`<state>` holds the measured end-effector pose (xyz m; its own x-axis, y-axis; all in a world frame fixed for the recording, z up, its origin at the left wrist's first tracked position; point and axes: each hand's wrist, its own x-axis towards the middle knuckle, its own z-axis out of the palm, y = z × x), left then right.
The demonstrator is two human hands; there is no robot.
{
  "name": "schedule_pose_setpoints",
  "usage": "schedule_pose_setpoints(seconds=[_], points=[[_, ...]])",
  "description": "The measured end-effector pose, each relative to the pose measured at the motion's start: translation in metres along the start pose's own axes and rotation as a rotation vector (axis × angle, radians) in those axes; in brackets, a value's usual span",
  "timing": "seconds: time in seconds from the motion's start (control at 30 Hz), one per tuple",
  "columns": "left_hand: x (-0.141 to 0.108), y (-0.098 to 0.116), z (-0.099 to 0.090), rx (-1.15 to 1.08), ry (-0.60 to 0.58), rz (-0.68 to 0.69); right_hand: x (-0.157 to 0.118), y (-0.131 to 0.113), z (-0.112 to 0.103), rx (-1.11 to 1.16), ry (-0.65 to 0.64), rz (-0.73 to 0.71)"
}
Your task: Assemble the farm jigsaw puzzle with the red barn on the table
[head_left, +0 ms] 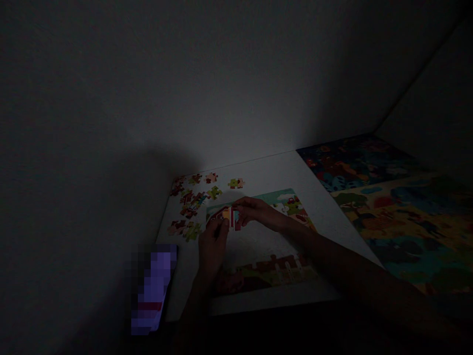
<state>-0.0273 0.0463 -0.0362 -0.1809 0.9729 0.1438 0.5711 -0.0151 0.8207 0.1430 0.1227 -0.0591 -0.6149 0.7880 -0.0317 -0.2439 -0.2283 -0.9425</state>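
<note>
Left hand [212, 248] is narrowly pinching a jigsaw piece [226, 214], right hand [254, 211] curving just beside it, over the partly assembled puzzle [291, 207].

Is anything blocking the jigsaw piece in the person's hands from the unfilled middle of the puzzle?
Nothing visible does: the jigsaw piece, pinched by the left hand beside the right hand, has only the unfilled white board next to it.

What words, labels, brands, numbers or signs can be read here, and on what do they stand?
None can be read: the jigsaw puzzle below the left hand and right hand, the loose pieces and the printed mats show none; the pixelated purple patch is too blurred to read.
</note>
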Motion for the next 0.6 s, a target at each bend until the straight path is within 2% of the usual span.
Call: schedule_pose_setpoints(seconds=[0.13, 0.2, 0.37, 0.6], points=[[-0.002, -0.001, -0.001, -0.03, 0.093, -0.037, -0.004, 0.0, 0.005, -0.065, -0.13, 0.045], [-0.003, -0.003, -0.002, -0.037, 0.096, -0.057, -0.005, 0.004, 0.009, -0.086, -0.14, 0.044], [-0.005, -0.008, -0.002, -0.031, 0.04, -0.033, -0.003, 0.012, 0.014, -0.117, -0.069, 0.028], [-0.008, -0.015, 0.003, 0.082, -0.092, 0.122, -0.002, 0.006, 0.006, -0.134, 0.059, -0.057]])
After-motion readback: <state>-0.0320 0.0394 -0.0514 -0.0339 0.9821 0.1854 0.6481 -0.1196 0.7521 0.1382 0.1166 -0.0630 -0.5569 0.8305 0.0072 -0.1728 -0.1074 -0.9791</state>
